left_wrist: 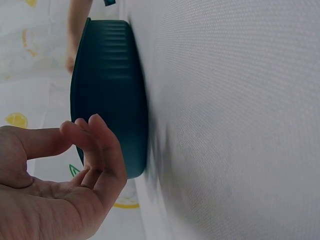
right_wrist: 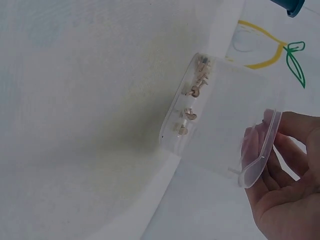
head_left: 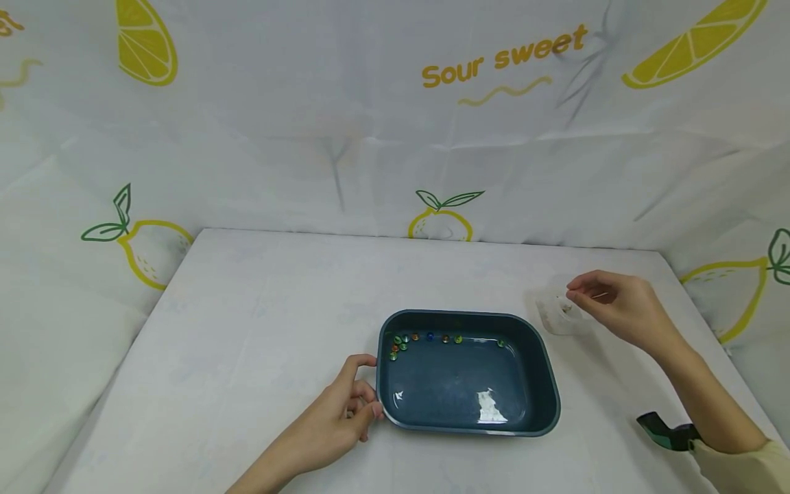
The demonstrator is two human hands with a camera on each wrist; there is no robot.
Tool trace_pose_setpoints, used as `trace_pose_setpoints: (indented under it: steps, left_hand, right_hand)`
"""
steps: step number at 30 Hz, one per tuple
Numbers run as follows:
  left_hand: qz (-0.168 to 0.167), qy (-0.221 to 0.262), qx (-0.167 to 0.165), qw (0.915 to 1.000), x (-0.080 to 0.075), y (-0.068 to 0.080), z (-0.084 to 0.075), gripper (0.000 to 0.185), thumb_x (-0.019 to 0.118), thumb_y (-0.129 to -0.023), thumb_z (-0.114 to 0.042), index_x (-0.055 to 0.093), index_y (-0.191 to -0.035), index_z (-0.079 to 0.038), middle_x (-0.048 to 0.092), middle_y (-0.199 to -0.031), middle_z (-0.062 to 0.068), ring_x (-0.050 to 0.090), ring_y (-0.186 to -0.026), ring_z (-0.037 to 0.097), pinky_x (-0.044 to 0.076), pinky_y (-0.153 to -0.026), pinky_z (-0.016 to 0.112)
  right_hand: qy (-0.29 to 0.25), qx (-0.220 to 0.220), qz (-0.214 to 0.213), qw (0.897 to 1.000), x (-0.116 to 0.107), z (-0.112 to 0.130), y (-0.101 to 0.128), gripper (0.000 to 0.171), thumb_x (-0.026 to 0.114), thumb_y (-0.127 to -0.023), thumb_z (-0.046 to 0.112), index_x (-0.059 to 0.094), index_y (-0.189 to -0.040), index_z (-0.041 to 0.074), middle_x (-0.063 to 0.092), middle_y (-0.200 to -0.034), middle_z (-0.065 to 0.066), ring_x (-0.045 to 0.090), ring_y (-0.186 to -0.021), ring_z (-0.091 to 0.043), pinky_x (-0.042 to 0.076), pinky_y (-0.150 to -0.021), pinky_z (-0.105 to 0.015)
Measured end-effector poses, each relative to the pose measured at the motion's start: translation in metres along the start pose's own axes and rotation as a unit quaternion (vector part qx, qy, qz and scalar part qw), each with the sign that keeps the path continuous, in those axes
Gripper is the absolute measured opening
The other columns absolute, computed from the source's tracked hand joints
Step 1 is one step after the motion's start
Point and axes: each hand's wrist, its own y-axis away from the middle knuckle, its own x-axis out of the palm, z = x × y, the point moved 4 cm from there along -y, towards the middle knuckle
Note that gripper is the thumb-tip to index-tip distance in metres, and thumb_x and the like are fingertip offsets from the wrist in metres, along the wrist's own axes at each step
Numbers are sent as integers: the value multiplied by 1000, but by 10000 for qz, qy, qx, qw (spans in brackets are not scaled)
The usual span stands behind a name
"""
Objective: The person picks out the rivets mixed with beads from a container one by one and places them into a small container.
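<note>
Count check
Showing one blue tray, one clear box, about ten marbles sitting along the tray's far edge.

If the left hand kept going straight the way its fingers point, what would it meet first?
Probably the dark blue tray: the left hand sits at its left rim, fingers curled toward the outer wall. Whether they already touch it is unclear.

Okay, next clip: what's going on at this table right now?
A person sits at a white table. Their left hand rests at the near left corner of a dark blue tray, fingers curled at its rim. Several small coloured beads lie along the tray's far inner edge. The right hand pinches the open lid of a small clear plastic box, which stands right of the tray and holds a few tiny pale pieces.
</note>
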Motion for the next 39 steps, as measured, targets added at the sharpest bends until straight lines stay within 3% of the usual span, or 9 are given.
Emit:
trace_pose_setpoints:
  steps: [21, 39]
  left_hand:
    - [-5, -48, -63, 10000, 0, -1, -2, 57, 53, -107, -1, 29, -158, -3, 68, -103, 12, 64, -69, 14, 56, -70, 26]
    - [6, -120, -59, 9999, -3, 0, -1, 58, 54, -106, 0, 29, -158, -5, 70, -104, 12, 64, -70, 15, 55, -69, 26]
  right_hand:
    - [270, -210, -44, 9994, 5, -2, 1, 12, 85, -89, 0, 78, -97, 4, 76, -80, -5, 59, -71, 14, 48, -65, -4]
    - [392, -246, -138, 9988, 3, 3, 3, 12, 85, -88, -1, 78, -97, 3, 77, -82, -7, 57, -72, 15, 47, -66, -2]
